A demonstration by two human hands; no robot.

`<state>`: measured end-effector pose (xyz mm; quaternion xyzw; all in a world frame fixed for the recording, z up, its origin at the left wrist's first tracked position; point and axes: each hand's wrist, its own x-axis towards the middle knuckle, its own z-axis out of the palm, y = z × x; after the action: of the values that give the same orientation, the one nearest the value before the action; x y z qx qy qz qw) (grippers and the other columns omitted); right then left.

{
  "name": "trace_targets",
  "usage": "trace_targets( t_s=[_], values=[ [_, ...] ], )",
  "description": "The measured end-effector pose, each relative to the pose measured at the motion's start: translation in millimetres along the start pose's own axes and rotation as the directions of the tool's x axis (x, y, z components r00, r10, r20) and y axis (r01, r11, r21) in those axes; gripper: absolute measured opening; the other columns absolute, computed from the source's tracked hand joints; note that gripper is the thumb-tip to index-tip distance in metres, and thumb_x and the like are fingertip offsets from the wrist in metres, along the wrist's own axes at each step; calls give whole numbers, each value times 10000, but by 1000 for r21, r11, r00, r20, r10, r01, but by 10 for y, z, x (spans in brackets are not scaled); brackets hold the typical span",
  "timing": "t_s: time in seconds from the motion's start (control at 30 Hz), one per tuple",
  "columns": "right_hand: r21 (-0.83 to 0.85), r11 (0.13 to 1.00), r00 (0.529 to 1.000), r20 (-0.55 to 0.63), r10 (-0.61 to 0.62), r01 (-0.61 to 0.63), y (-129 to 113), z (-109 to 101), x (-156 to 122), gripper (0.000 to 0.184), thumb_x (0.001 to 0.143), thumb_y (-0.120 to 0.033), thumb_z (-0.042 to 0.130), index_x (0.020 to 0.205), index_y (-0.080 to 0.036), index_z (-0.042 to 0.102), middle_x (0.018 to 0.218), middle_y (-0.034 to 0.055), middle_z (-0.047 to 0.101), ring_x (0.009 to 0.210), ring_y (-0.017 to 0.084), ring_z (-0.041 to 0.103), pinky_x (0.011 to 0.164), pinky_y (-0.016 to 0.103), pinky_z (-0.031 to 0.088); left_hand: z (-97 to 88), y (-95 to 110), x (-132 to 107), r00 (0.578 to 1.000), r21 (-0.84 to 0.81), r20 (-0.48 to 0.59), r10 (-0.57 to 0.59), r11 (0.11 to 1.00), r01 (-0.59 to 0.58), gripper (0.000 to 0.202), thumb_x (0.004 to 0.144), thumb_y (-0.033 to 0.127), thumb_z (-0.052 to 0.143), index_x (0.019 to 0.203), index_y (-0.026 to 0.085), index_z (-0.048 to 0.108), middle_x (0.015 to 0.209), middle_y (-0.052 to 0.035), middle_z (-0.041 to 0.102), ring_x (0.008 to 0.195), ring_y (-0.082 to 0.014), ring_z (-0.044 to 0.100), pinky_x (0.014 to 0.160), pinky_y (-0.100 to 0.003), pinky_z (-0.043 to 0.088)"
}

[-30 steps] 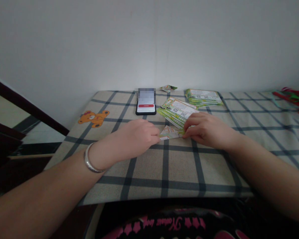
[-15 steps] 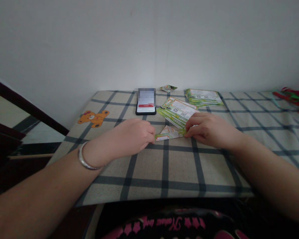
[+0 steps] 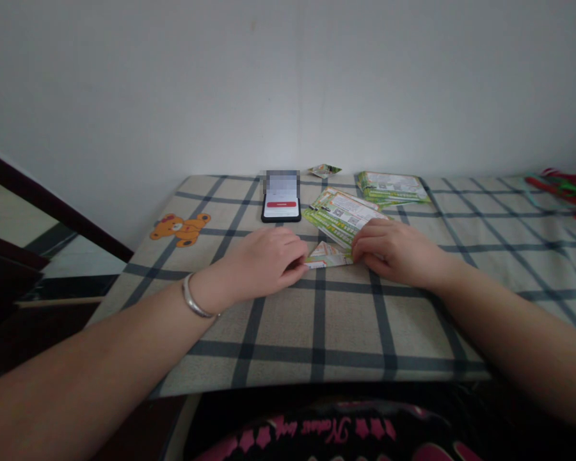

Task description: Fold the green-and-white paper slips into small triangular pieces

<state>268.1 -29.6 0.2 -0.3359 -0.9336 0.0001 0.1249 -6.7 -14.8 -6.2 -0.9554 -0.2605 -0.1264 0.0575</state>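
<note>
Left fingers (image 3: 296, 250) and right fingers (image 3: 366, 246) tight on folded paper (image 3: 330, 258), leaflets (image 3: 344, 216) close behind, phone (image 3: 281, 209) beyond.

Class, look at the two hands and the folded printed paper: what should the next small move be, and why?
Perhaps slide the left hand along the near edge of the folded printed paper, toward the right hand, to firm the crease. The hands are at its opposite ends, and a band runs between them in front of a triangular part, so the right could steady it.
</note>
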Motion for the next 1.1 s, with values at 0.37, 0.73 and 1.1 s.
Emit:
trace_targets(
  t_s=[0.37,0.73,1.1],
  values=[
    [-77,995,998,-23,59,-61,-81,59,22,313,864,-409,632,1086,-209,727,942,80,696,909,239,602,818,369,450,137,18,-50,993,-11,-84,-81,997,80,325,899,333,584,1191,194,618,1222,-91,588,1147,-271,520,968,-462,435],
    [-13,1000,998,-53,20,-21,-143,137,73,294,880,-361,616,1118,-225,720,907,66,678,868,212,576,764,335,404,174,66,-26,994,-118,-11,-107,987,105,421,924,389,558,1277,162,577,1319,-95,575,1233,-265,495,1055,-466,403],
    [-36,997,993,-94,66,-69,-175,162,87,190,847,-378,668,989,-300,766,840,13,705,839,198,590,777,363,298,177,42,-5,998,-138,-8,-63,989,61,467,928,402,551,1298,117,543,1391,-129,520,1330,-268,414,1136,-459,331]
  ],
)
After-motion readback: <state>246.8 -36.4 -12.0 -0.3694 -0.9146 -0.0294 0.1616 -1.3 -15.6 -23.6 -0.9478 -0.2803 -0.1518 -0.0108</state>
